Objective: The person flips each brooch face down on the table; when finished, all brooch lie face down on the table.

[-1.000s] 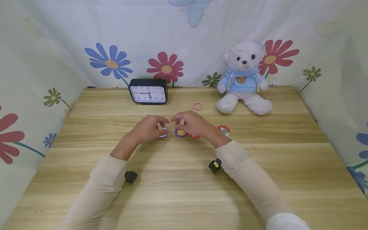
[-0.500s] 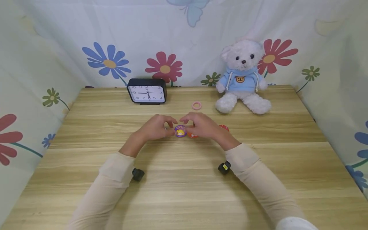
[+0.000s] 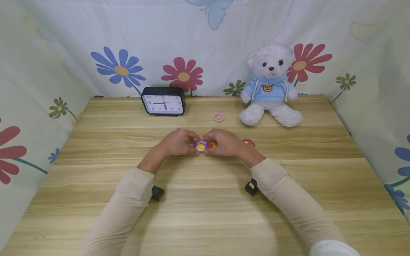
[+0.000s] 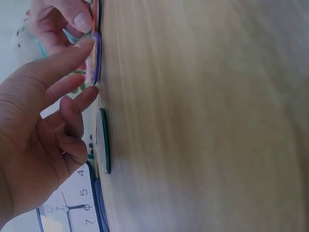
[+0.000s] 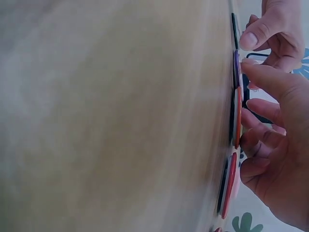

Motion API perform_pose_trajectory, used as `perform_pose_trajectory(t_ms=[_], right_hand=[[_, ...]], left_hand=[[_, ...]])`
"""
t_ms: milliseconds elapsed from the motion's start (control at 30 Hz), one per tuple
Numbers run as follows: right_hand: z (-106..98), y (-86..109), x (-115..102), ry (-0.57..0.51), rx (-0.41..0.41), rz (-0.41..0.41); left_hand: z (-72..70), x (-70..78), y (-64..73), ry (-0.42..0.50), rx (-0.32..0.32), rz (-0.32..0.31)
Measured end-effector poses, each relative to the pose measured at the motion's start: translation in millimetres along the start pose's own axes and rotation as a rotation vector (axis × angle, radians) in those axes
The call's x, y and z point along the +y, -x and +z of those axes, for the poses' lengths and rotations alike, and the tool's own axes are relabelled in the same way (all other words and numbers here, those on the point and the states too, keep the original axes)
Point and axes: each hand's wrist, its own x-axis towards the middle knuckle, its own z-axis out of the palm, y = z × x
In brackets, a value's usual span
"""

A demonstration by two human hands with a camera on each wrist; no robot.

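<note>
A round purple badge [image 3: 200,146] with a yellow cartoon face lies flat on the table between both hands. My left hand [image 3: 179,142] pinches its left side, thumb on the near edge and fingertips on the far edge. From the other side my right hand [image 3: 225,143] grips it the same way, the two thumbs close together. An orange-red badge [image 5: 238,118] lies beside the purple one, partly hidden under the right hand in the head view. Beneath the left hand is a pale badge with a green rim [image 4: 103,141], seen edge-on in the left wrist view.
Right of the right hand lies a red badge [image 3: 248,142]. Farther back are a pink ring [image 3: 219,117], a black desk clock [image 3: 163,101] and a white teddy bear [image 3: 271,85] in a blue hoodie. A flowered cloth [image 3: 217,46] hangs behind the wooden table [image 3: 198,213].
My left hand has left the pale badge and moved right to the purple one. My right hand has shifted slightly right, and both hands have closed in on the purple badge's edges.
</note>
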Motion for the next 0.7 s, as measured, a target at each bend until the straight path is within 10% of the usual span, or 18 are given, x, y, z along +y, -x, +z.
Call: perform_pose_trajectory(t_ms=[700], right_hand=[[1.6,-7.7,-5.0,0.033,-0.02,0.032]], left_hand=[[2.0,3.9,-4.8,-0.017,-0.011,-0.027]])
